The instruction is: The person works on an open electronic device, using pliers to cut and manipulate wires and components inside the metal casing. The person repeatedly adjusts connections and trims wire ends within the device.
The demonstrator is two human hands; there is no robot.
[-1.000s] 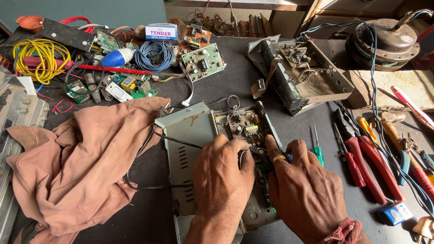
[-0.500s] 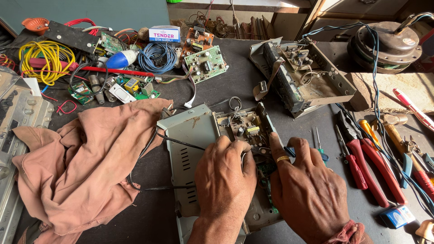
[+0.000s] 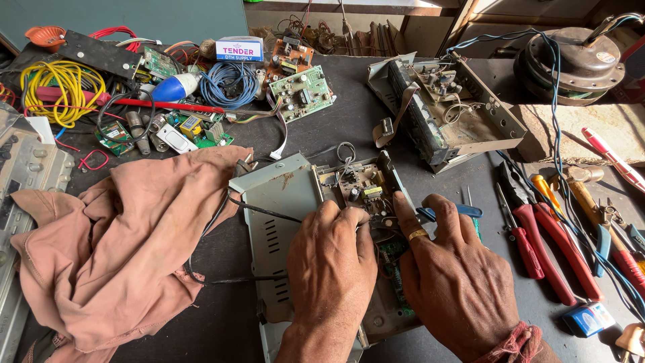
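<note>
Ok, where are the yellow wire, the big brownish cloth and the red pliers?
Yellow wire [image 3: 62,91], head view, on the coil's loops.
Brownish cloth [image 3: 127,249], head view, on its crumpled middle.
Red pliers [image 3: 561,249], head view, on one red handle.

- A dark workbench [image 3: 222,316] crowded with electronics.
- Centre: an opened grey metal casing [image 3: 282,222] with its circuit board exposed.
- Left edge: a crumpled brown cloth [image 3: 114,249].
- Far left corner: a yellow wire coil [image 3: 60,91] and a blue cable coil [image 3: 228,84].
- Far edge: a second gutted chassis [image 3: 447,111].
- Right edge: red-handled pliers [image 3: 551,235].
</note>
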